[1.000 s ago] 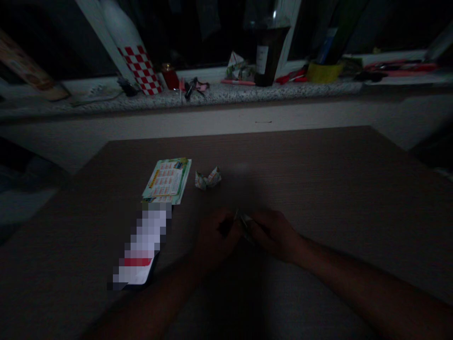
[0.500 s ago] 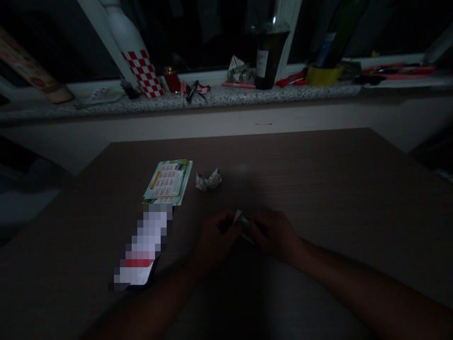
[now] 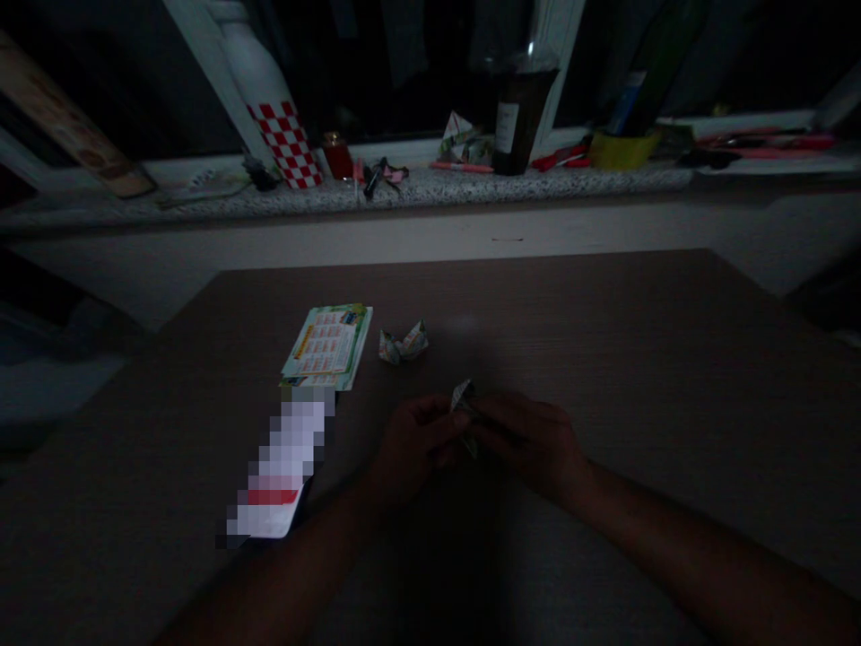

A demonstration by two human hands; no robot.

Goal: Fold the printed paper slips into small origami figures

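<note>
A small piece of folded printed paper (image 3: 463,395) is held between my two hands above the table. My left hand (image 3: 417,440) pinches it from the left with thumb and fingers. From the right, my right hand (image 3: 531,435) grips its other side, fingers closed around the edge. Its lower part is partly covered by the fingers and dark. Beyond my hands lies a folded paper figure (image 3: 404,343) with two pointed ends. Left of that figure is a stack of printed calendar sheets (image 3: 326,343).
A phone (image 3: 279,475) with a lit, blurred screen lies left of my left forearm. Along the granite sill (image 3: 430,188) stand a checked white bottle (image 3: 289,144), a small red jar (image 3: 336,154), a plastic cup (image 3: 517,126) and a yellow tape roll (image 3: 624,150).
The folded paper has turned more upright between my fingers. My right hand has shifted slightly right with its fingers straighter. The whole view has moved a little.
</note>
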